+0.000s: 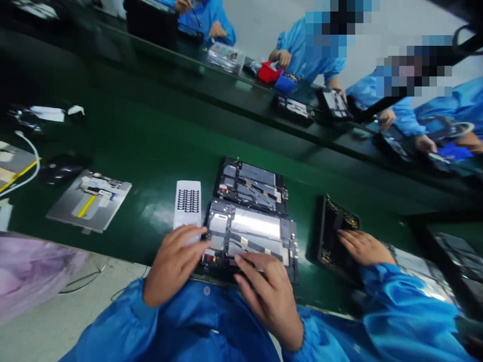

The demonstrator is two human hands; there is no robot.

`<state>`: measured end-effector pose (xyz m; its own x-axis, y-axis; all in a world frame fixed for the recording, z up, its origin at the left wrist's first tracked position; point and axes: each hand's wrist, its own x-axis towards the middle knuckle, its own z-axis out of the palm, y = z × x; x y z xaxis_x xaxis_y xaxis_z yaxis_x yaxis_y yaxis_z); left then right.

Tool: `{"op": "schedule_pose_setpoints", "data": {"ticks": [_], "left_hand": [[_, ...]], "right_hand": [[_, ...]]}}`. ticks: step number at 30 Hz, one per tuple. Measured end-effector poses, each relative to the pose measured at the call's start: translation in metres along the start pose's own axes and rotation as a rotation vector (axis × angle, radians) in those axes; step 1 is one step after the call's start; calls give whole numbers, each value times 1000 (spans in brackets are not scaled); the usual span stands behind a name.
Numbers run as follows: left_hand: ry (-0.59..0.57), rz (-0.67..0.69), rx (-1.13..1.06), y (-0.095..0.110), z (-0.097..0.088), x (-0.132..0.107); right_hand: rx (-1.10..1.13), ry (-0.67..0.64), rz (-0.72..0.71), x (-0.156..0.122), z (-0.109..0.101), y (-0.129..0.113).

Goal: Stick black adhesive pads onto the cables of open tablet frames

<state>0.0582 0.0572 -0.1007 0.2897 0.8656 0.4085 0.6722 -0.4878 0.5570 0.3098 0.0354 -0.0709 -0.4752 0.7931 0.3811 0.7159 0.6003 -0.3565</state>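
Nearer device: the flat, dark-framed rectangular device with bare silver panels and black ribbon strips (pixel 260 234) lies on the glossy green table (pixel 151 151), right in front of me, close to my edge.
My left hand: my left hand (pixel 173 269) is loose, fingers stretched out, tips at the device's left edge; I see nothing gripped in it.
My right hand: my right hand (pixel 269 294) spreads over the near edge of the device, thumb apart from the fingers, clasping nothing that shows; blur makes it hard to say whether the fingertips touch.
White card: the white rectangular card with rows of small black marks (pixel 187 219) is just left of the device, its near end under my left hand.
Second device: a similar dark-framed, silver-panelled device (pixel 252 186) lies just beyond the first.
Right neighbour: a blue-sleeved co-worker's hand (pixel 368 247) reaches into a shallow black box with gold-coloured specks (pixel 322 229).
Left side: a grey flat panel with a yellow strip (pixel 98 213) lies well apart from my devices.
Far side: blue-clad people work near a red bin (pixel 269 72) and a blue bin (pixel 286 84).
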Motion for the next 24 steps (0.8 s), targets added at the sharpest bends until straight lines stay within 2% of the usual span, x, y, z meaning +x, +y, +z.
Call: {"op": "schedule_pose_setpoints", "data": {"ticks": [2, 4, 6, 8, 12, 16, 18, 20, 22, 24], "left_hand": [[-34, -83, 69, -36, -13, 8], [-146, -138, 93, -68, -18, 16], [-242, -163, 83, -89, -17, 22], [-266, -173, 72, -96, -14, 23], [-223, -170, 72, -94, -9, 20], [-226, -159, 89, -97, -7, 19], [-215, -129, 96, -103, -5, 19], [-177, -86, 101, -112, -3, 20], [-142, -58, 107, -120, -1, 22], [-124, -52, 110, -123, -2, 25]], "right_hand": [[62, -73, -40, 42, 6, -2], [45, -188, -113, 89, 24, -4], [-53, -312, -171, 131, 49, -5], [-152, -416, -193, 160, 73, -3], [-256, -513, -193, 175, 100, -1], [-331, -521, -169, 177, 107, -7], [-296, -518, -187, 182, 97, -9], [-156, -460, -189, 181, 72, -6], [31, -306, -141, 165, 32, 2], [157, -115, -44, 128, -14, 10]]}}
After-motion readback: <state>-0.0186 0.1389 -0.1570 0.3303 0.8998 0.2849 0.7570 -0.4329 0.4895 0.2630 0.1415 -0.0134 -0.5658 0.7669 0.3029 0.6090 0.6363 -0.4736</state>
